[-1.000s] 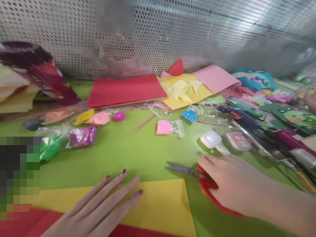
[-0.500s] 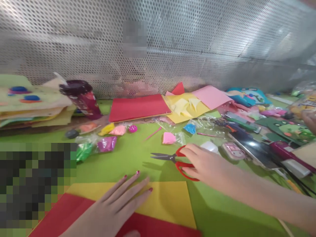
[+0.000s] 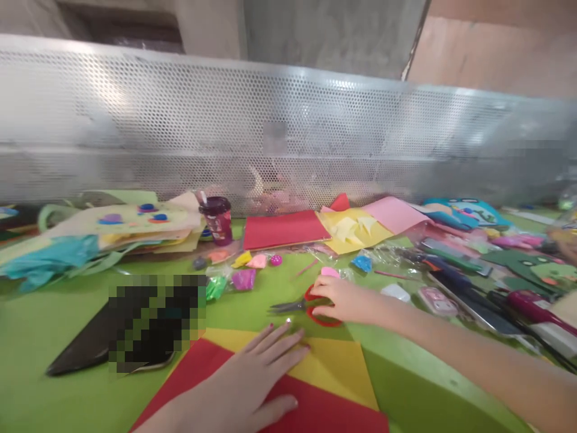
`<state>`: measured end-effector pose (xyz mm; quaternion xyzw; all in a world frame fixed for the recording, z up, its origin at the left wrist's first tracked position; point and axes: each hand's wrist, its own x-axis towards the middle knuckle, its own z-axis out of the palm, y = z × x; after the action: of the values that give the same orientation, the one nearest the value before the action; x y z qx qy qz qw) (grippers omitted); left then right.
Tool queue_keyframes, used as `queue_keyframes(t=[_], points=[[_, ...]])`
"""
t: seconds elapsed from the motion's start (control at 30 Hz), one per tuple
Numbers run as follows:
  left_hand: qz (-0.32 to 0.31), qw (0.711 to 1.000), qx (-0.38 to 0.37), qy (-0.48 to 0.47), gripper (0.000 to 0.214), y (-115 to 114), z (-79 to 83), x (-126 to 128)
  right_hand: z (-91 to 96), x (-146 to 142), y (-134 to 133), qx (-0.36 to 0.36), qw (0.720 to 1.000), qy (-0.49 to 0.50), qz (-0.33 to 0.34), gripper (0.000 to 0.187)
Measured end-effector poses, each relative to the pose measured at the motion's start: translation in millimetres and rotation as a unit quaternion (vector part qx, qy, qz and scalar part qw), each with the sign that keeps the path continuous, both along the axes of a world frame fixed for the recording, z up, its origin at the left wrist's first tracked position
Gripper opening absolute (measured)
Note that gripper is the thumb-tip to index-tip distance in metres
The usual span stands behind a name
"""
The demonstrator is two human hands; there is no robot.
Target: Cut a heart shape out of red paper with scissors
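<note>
My left hand (image 3: 246, 388) lies flat, fingers stretched out, on a red paper sheet (image 3: 324, 415) that overlaps a yellow sheet (image 3: 342, 370) at the near edge of the green table (image 3: 54, 397). My right hand (image 3: 342, 299) is closed around the red handles of a pair of scissors (image 3: 295, 305). The grey blades point left, just above the table beyond the yellow sheet.
Clay packets (image 3: 243, 279) and a dark cup (image 3: 217, 219) stand mid-table. Red (image 3: 283, 229), yellow and pink paper sheets lie at the back. Felt pieces (image 3: 112, 225) are stacked left, craft tools and felt (image 3: 473, 264) crowd the right. A perforated metal screen (image 3: 315, 144) walls the back.
My right hand has taken hold of the scissors and moved them left and away from me. The view has tilted up. My left hand stays on the paper.
</note>
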<state>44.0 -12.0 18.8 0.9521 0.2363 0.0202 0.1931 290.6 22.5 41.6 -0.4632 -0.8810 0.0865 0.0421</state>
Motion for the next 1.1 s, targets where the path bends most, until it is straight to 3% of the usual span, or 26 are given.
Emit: queue_keyframes(t=[0.17, 0.23, 0.43, 0.53, 0.7, 0.8, 0.97, 1.1], points=[[0.001, 0.999, -0.037, -0.008, 0.056, -1.5, 1.3, -1.7, 5.0, -15.8, 38.9, 0.087, 0.995, -0.044, -0.013, 0.027], [0.002, 0.999, -0.045, -0.005, 0.058, -3.3, 1.8, -1.1, 3.9, -19.8, 55.8, 0.118, 0.990, -0.071, -0.016, 0.016], [0.061, 0.998, -0.006, 0.014, 0.061, -0.1, -2.3, 10.8, -12.4, -23.0, 81.3, 0.119, 0.982, -0.147, 0.020, 0.012], [0.083, 0.996, 0.023, 0.027, 0.062, 8.7, -5.3, 18.7, -8.2, -18.7, 76.2, 0.134, 0.982, -0.131, 0.004, 0.017], [0.096, 0.994, 0.048, 0.026, 0.062, 33.1, -7.6, 27.3, 19.4, -1.8, 55.2, 0.179, 0.981, -0.049, -0.057, 0.014], [0.107, 0.992, 0.057, 0.014, 0.060, 47.6, -9.9, 30.0, 24.9, 8.5, 40.0, 0.211, 0.973, -0.010, -0.088, 0.012], [0.106, 0.992, 0.063, -0.012, 0.054, 54.7, -19.0, 30.2, 4.9, 32.3, 19.0, 0.304, 0.941, 0.011, -0.151, 0.022], [0.096, 0.990, 0.100, -0.040, 0.044, 49.0, -21.8, 26.3, -13.6, 54.9, 20.8, 0.362, 0.916, 0.010, -0.171, 0.023]])
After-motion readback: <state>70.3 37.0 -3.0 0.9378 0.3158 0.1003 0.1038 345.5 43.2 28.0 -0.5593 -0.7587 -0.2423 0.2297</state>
